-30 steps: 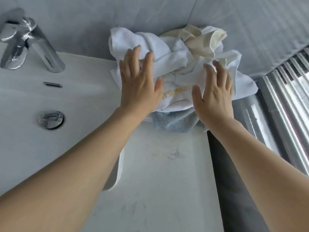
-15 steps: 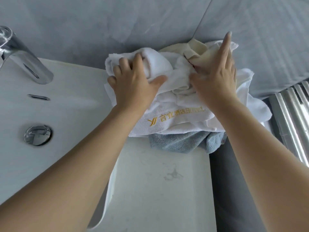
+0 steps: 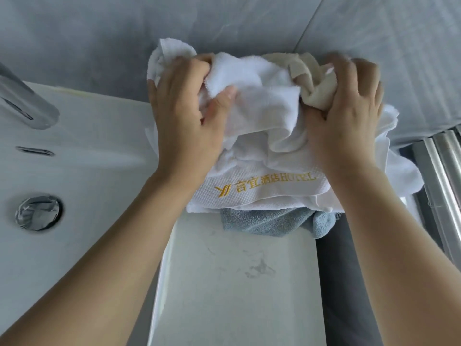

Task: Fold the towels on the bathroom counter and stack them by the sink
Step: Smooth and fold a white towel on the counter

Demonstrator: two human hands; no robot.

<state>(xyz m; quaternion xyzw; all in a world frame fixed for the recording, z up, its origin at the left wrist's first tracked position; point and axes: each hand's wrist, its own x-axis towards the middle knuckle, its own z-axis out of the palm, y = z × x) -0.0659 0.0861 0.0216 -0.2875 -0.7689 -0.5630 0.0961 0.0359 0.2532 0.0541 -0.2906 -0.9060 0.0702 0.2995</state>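
White towels (image 3: 262, 108): fluffy terry cloth, one with waffle-weave band. Blue-grey towel (image 3: 269, 222): terry. Tap (image 3: 27, 101), drain plug (image 3: 37, 212), left of frame: polished metal. Basin (image 3: 82, 151): glossy white.

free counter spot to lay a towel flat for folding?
Bare counter lies in front of the blue-grey towel, bordered by the sink basin on its left and the counter's right edge. The back by the wall is crowded: left hand and right hand grip the towel pile.

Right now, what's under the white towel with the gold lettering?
A blue-grey towel sticks out from under the white lettered towel, lying on the counter. How far back it reaches, or whether more lies beneath, is covered.
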